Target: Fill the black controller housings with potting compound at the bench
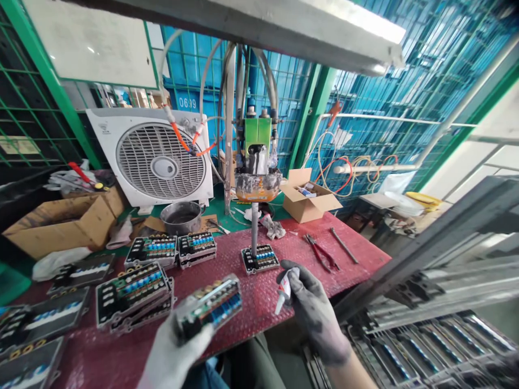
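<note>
My gloved left hand (178, 346) grips an electronic module (213, 302), a metal-cased circuit board with blue capacitors, tilted above the front of the table. In my gloved right hand (312, 302) is a small white and red squeeze tube (287, 286), its pale nozzle pointing down and left. The tube and the module are apart. Another module (270, 258) lies flat under the nozzle pipe of the green dispensing machine (258, 132). Left of my left hand, more modules (133, 292) are stacked on the red bubble-wrap mat (227, 254).
Red-handled pliers (320, 253) and a metal rod (344, 246) lie at the right of the mat. Behind them stands an open cardboard box (310, 208). A metal pot (181, 217) and a white fan (162, 162) are at the back left. Racked modules (430, 346) sit low right.
</note>
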`<act>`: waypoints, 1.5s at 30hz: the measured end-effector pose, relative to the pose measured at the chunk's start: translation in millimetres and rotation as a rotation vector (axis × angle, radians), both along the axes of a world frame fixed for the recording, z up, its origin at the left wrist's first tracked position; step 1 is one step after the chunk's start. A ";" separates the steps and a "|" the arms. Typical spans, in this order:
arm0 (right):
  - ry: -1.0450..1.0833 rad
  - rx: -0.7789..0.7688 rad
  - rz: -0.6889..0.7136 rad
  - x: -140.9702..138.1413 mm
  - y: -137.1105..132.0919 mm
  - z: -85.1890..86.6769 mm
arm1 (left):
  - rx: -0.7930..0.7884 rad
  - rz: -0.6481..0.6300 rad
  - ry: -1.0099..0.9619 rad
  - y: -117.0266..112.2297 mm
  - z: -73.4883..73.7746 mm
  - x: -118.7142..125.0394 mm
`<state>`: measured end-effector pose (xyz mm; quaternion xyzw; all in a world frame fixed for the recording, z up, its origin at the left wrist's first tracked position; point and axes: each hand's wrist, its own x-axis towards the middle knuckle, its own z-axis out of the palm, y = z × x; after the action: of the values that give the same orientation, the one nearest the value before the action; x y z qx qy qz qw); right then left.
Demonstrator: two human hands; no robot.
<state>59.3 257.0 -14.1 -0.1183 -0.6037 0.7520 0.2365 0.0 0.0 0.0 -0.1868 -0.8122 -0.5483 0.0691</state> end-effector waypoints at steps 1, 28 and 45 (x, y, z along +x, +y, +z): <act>0.022 -0.014 0.018 3.4 -5.4 3.5 | -0.019 -0.070 -0.010 9.2 -3.3 1.7; 0.562 1.163 -0.054 55.2 -45.7 21.8 | -0.198 -0.151 0.424 27.0 -42.6 34.7; 0.577 1.196 -0.191 56.7 -44.5 20.9 | -0.218 -0.115 0.533 32.9 -31.7 34.5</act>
<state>115.9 212.5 6.8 0.1862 -0.8159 0.2653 0.4787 34.5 32.9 -31.7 -0.3762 -0.8077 -0.3923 0.2285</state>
